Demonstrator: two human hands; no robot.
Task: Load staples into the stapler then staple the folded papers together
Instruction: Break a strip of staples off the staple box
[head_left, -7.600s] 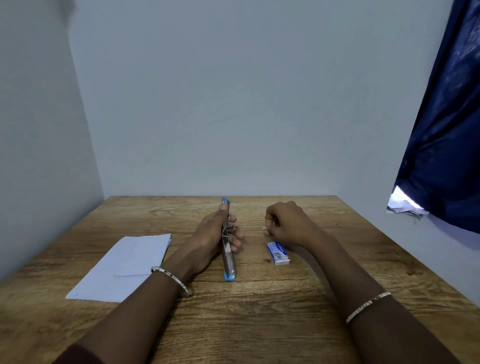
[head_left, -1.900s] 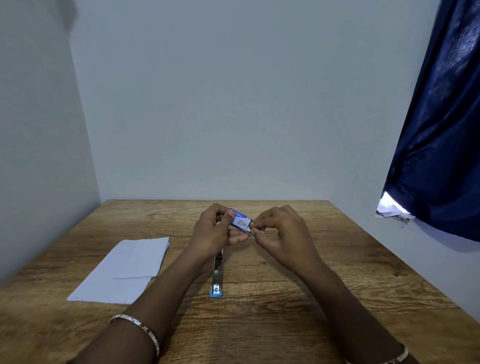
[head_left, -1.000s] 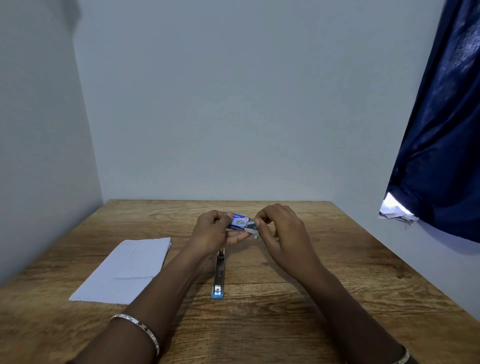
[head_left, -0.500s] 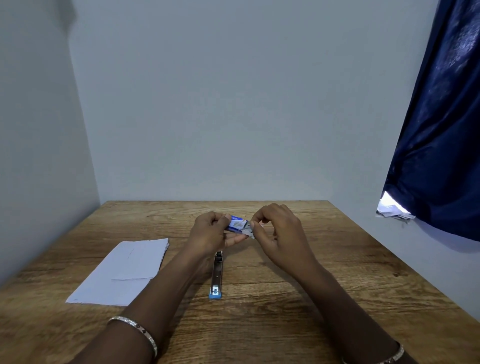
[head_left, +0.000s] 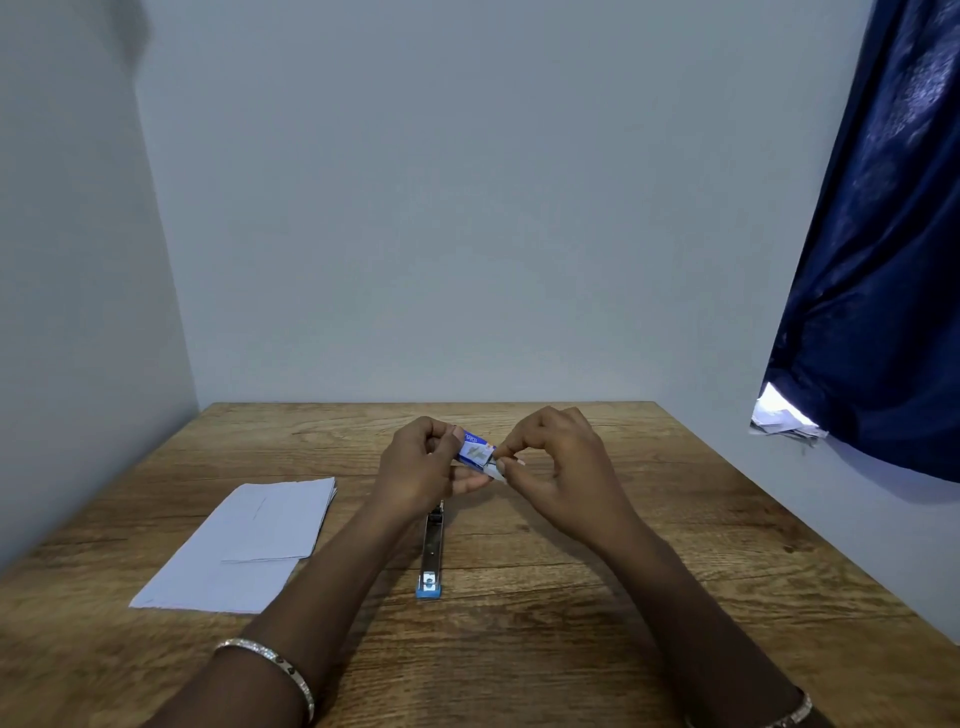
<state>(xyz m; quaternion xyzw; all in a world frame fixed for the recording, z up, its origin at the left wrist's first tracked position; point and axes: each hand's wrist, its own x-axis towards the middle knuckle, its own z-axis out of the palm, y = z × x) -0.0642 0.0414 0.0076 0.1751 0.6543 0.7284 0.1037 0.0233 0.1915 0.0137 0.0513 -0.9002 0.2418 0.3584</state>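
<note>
My left hand (head_left: 421, 470) holds a small blue and white staple box (head_left: 474, 450) above the middle of the wooden table (head_left: 519, 613). My right hand (head_left: 563, 470) pinches a thin grey strip of staples (head_left: 496, 470) sticking out of the box's right end. The stapler (head_left: 432, 551), metal with a blue base, lies flat on the table below my hands, its far end hidden behind my left hand. The folded white papers (head_left: 244, 545) lie on the table to the left.
Grey walls close the table in at the back and on the left. A dark blue curtain (head_left: 883, 286) hangs at the right, with some white papers (head_left: 784, 418) below its edge.
Since half a second ago my right fingers have drawn the staple strip slightly further out of the box. Several seconds earlier the left hand held the stapler and the box lay on the table.
</note>
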